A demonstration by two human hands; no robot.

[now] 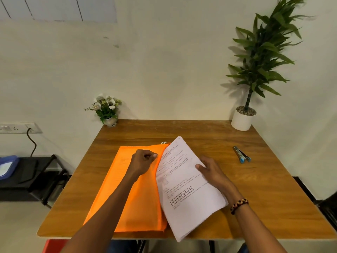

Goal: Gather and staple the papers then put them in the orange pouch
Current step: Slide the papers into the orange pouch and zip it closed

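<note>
On the table (209, 143), left fingers (152, 155) pinch pouch (127, 179); right fingers (200, 168) clamp papers (189, 198).

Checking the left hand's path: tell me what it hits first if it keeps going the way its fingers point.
Probably the papers. The left hand grips the pouch at its open edge, fingers pointing right, and the sheets' left edge lies just beyond them. Depth is unclear; they may already touch.
</note>
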